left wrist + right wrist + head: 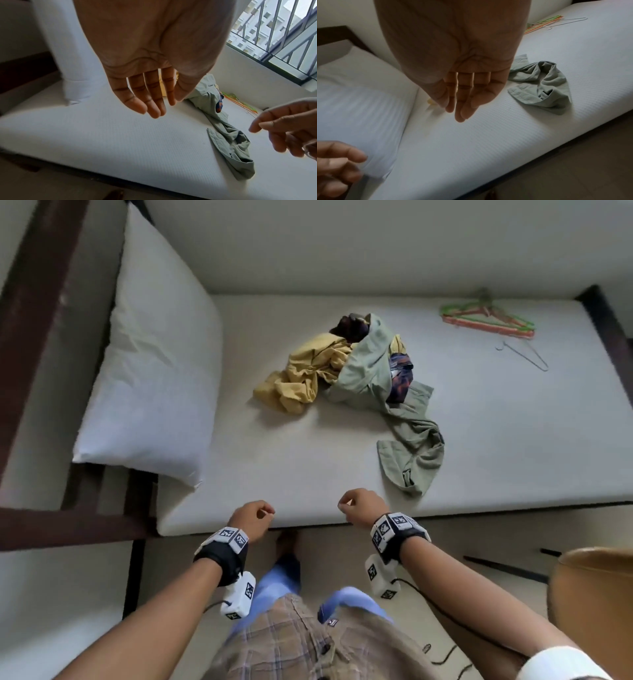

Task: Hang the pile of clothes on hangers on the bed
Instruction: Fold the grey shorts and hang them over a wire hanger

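A pile of clothes lies mid-mattress: a yellow garment, a pale green one trailing toward me, and dark patterned pieces. Coloured hangers are stacked at the far right corner, with a bare wire hanger beside them. My left hand and right hand hover over the near edge of the bed, well short of the pile. Both hang loosely curled and hold nothing, as the left hand and right hand show in the wrist views. The green garment lies just right of my right hand.
A white pillow leans at the left end of the mattress. A dark wooden bed frame runs along the left. A brown rounded object stands on the floor at right. A barred window is behind the bed.
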The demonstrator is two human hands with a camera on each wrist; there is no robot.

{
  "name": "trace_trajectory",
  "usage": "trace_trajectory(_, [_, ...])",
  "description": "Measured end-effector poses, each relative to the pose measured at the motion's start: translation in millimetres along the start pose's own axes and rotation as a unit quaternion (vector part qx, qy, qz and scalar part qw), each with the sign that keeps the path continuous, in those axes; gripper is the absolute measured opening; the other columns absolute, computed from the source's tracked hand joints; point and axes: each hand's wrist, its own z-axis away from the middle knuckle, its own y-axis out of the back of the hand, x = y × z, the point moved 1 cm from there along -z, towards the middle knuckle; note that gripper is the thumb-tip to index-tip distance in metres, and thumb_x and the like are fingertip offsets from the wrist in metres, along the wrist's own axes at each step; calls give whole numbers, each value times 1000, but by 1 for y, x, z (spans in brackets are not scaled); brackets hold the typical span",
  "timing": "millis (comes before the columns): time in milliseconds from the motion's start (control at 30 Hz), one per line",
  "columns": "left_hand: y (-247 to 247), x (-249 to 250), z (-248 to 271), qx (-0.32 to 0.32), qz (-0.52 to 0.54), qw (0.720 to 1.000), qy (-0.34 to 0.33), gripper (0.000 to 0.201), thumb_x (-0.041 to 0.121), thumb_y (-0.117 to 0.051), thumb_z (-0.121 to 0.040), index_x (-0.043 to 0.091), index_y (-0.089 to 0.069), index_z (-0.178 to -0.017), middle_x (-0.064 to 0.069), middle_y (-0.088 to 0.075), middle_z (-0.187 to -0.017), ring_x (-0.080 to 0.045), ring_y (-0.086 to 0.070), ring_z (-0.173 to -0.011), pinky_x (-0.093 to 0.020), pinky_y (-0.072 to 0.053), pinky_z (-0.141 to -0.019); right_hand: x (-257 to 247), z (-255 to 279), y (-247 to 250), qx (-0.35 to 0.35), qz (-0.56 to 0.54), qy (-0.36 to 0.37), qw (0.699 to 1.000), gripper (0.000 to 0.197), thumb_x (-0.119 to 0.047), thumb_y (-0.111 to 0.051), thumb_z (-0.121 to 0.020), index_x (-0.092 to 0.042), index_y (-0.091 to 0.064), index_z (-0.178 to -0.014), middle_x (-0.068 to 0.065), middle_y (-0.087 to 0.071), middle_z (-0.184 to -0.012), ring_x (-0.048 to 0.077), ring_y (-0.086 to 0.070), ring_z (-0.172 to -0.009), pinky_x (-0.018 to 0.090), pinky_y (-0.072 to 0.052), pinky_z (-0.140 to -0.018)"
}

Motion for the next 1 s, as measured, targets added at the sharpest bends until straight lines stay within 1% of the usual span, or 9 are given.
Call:
trace_trajectory(100, [11, 40, -37, -30, -33, 999, -27, 12, 20, -63, -87, 30, -68, -92, 4, -66, -85, -23, -66, -89, -27, -51, -81, 6, -29, 31, 6, -37, -20, 999, 10, -29, -60, -89, -31, -69, -85, -5, -73, -68, 10, -69, -69, 29, -56, -76])
trace_trajectory(200, [20, 80, -73, -48, -60, 996, -54, 12, 22, -61, -90, 29, -69, -96, 5, -65, -88, -22, -65, -88, -27, -49, -79, 14, -63, 62, 9, -64, -29, 997, 11, -28, -60, -90, -32, -67, -81, -4, -74, -69, 9, -67, -65, 36, -59, -81])
trace_trajectory(400, [33, 162, -164, -47, -98, 992, -69, 15, 22, -60, -90, 27, -69, -101, 3, -68, -92, -21, -64, -89, -30, -52, -81, 33, -146, 137, 42, -82, -41, 995, 17, -29, -63, -90, -28, -73, -103, -2, -69, -86, 24, -69, -96, 31, -52, -85])
trace_trajectory(500, [31, 209, -219, -21, -84, 993, -76, 21, 18, -61, -89, 22, -67, -108, -2, -70, -102, -22, -64, -92, -32, -52, -84, 45, -195, 176, 68, -89, -38, 993, 33, -29, -62, -90, -26, -66, -123, 1, -72, -111, 24, -65, -110, 33, -50, -97])
trace_trajectory(600, [24, 253, -276, 6, -73, 993, -93, 41, 17, -65, -89, 14, -57, -129, -7, -64, -122, -26, -60, -108, -35, -47, -94, 54, -241, 208, 94, -115, -29, 988, 49, -28, -61, -93, -25, -53, -141, 4, -65, -131, 25, -60, -121, 33, -46, -102])
trace_trajectory(700, [16, 284, -327, 7, -100, 991, -85, 75, 24, -70, -87, 13, -31, -150, -10, -44, -149, -30, -47, -132, -40, -40, -107, 64, -286, 229, 99, -114, -34, 988, 59, -28, -61, -93, -24, -44, -149, 7, -61, -138, 28, -57, -126, 36, -46, -104])
trace_trajectory(800, [5, 296, -364, -4, -80, 996, -43, 99, 25, -78, -82, 13, -13, -156, -12, -37, -154, -32, -40, -138, -42, -34, -113, 72, -320, 234, 64, -109, -42, 991, 64, -31, -62, -92, -24, -37, -150, 10, -60, -138, 31, -58, -123, 37, -48, -100])
trace_trajectory(867, [-5, 296, -376, -13, -65, 997, -30, 95, 27, -80, -80, 13, -21, -152, -12, -51, -143, -33, -49, -129, -42, -39, -108, 74, -335, 231, 49, -114, -48, 991, 64, -34, -64, -92, -22, -35, -148, 12, -62, -132, 34, -61, -117, 37, -48, -95])
trace_trajectory(1000, [-20, 289, -376, 26, -78, 996, -39, 50, 30, -75, -84, 9, -53, -124, -12, -64, -121, -31, -59, -109, -37, -45, -90, 81, -345, 219, 71, -144, -35, 986, 55, -45, -66, -92, -18, -44, -134, 9, -65, -124, 31, -63, -110, 39, -50, -92])
